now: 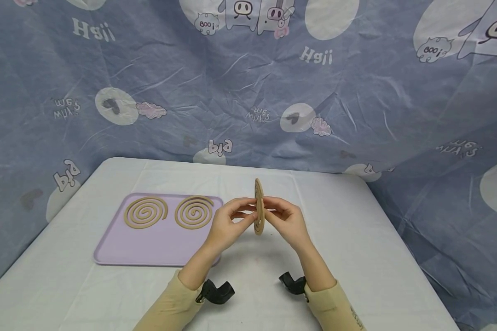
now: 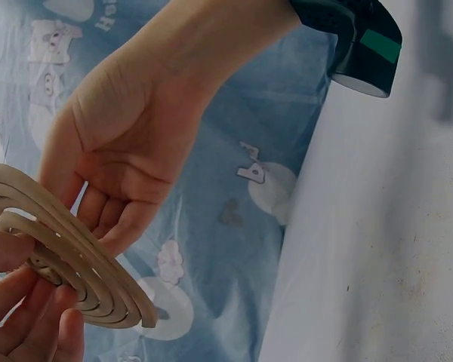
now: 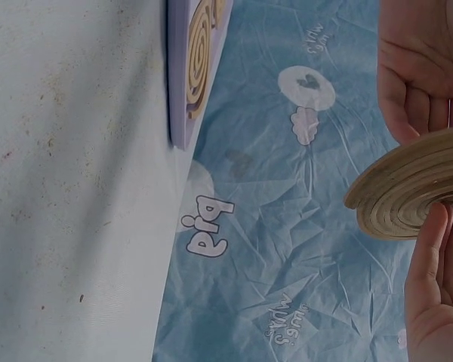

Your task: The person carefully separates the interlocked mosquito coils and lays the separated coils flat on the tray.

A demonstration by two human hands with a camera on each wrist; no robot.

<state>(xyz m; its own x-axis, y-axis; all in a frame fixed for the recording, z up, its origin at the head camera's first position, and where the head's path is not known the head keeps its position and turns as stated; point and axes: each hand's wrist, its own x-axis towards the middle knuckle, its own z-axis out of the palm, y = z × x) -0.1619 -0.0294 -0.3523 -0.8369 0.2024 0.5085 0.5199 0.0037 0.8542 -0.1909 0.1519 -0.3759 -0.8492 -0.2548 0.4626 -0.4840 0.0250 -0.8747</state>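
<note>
A tan mosquito coil (image 1: pixel 259 207) is held upright, nearly edge-on in the head view, above the table. My left hand (image 1: pixel 228 223) grips it from the left with thumb and fingers. On the other side, my right hand (image 1: pixel 287 220) grips it in the same way. In the right wrist view the coil (image 3: pixel 408 188) has closely packed windings; I cannot tell whether two coils are nested together. The left wrist view shows narrow gaps between some windings of the coil (image 2: pixel 98 279). Some fingertips are hidden behind the coil.
A lilac tray (image 1: pixel 149 250) lies left of my hands on the white-covered table (image 1: pixel 356 257). Two flat mosquito coils, one on the left (image 1: pixel 145 212) and one on the right (image 1: pixel 194 212), rest on its far half. Behind the table hangs a blue patterned cloth (image 1: pixel 232 82).
</note>
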